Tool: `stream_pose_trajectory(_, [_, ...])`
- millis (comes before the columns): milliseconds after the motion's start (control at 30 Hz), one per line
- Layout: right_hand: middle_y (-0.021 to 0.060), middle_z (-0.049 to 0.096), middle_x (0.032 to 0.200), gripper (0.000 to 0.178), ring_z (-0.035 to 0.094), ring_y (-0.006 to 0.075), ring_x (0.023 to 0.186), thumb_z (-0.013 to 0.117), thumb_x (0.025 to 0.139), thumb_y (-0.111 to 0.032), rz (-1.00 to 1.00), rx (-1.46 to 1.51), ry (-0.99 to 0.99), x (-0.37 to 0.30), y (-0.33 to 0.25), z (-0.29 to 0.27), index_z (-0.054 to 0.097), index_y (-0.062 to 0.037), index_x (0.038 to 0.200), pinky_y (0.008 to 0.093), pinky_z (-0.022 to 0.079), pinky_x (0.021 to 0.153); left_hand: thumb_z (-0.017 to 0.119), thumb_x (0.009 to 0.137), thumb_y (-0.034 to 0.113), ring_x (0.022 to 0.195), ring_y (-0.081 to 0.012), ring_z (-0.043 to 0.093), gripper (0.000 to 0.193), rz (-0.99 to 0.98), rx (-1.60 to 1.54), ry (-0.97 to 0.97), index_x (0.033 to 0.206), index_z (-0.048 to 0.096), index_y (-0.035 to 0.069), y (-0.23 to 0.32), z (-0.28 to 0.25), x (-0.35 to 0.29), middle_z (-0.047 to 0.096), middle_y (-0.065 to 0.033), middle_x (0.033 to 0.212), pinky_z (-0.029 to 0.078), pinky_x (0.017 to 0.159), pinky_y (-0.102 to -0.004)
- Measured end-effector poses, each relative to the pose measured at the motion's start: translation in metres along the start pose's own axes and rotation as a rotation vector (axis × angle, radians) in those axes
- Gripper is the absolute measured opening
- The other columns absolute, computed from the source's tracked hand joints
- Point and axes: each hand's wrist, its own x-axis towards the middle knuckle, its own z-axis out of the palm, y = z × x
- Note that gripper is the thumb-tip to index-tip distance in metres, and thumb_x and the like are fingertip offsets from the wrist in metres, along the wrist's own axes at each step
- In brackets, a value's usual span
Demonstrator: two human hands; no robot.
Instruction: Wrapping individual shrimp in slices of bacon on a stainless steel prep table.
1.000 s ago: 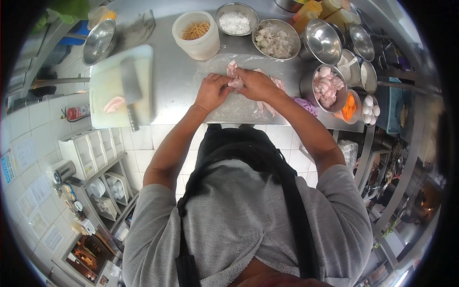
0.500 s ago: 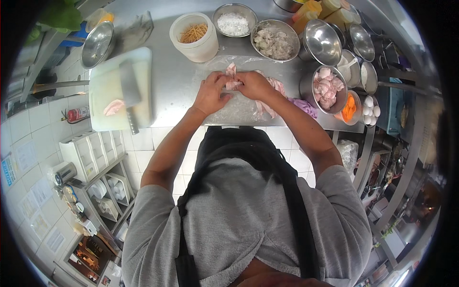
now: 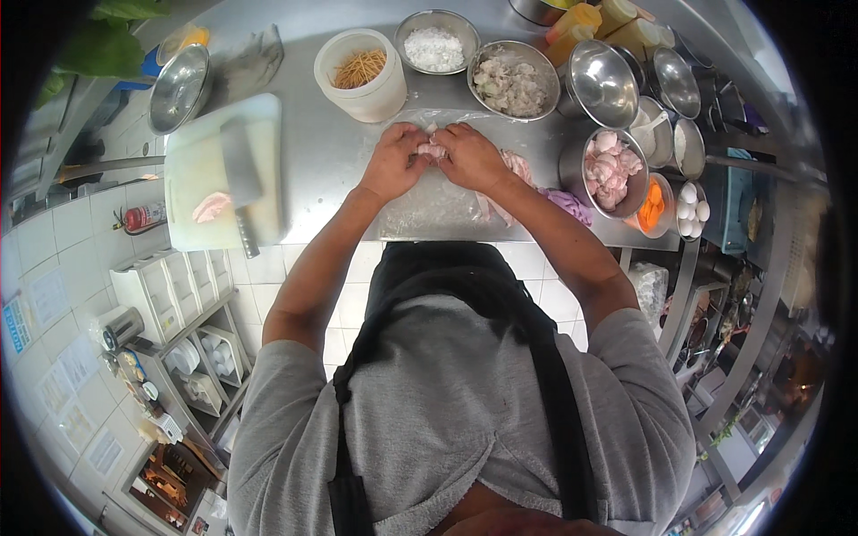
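Observation:
My left hand [image 3: 393, 163] and my right hand [image 3: 470, 157] meet over a clear plastic sheet [image 3: 438, 205] on the steel counter [image 3: 322, 152]. Together they pinch a small pale pink piece of raw meat [image 3: 431, 150] between the fingertips. More pink meat strips [image 3: 518, 165] lie on the sheet just right of my right hand. A steel bowl of rolled pink meat pieces [image 3: 612, 165] stands further right.
A white cutting board [image 3: 201, 179] with a cleaver [image 3: 239, 179] and a meat slice [image 3: 213, 205] lies to the left. Behind the hands stand a white tub of thin yellow strands [image 3: 360, 73], a bowl of white powder [image 3: 435, 45] and a bowl of chopped filling [image 3: 514, 82]. Eggs [image 3: 690, 205] and carrot slices [image 3: 652, 205] sit at right.
Both hands have shifted slightly away from me and closed tighter together around the meat piece; the loose end of meat that stuck up above the fingers is now tucked in.

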Motion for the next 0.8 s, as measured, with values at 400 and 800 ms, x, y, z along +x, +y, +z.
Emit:
stream_pose_trajectory(400, [0.0199, 0.069, 0.103, 0.028, 0.068, 0.0387, 0.096, 0.064, 0.092, -0.024, 0.273, -0.023, 0.112, 0.019, 0.013, -0.005, 0.072, -0.0033, 0.108, 0.0474, 0.056, 0.085, 0.075, 0.072, 0.007, 0.120, -0.0405, 0.055, 0.049, -0.057, 0.237, 0.045, 0.120, 0.065, 0.002, 0.008, 0.014, 0.036, 0.059, -0.0192, 0.122, 0.048, 0.102, -0.0470])
stream_pose_trajectory(800, [0.0035, 0.072, 0.110, 0.030, 0.068, 0.0151, 0.097, 0.070, 0.099, -0.013, 0.560, 1.633, 0.336, -0.026, -0.062, -0.053, 0.062, -0.0035, 0.126, 0.0308, 0.058, 0.078, 0.065, 0.094, 0.003, 0.120, -0.0150, 0.058, 0.040, -0.594, -1.725, 0.157, 0.131, 0.060, 0.018, 0.091, 0.003, 0.004, 0.065, -0.0015, 0.129, 0.043, 0.102, -0.0434])
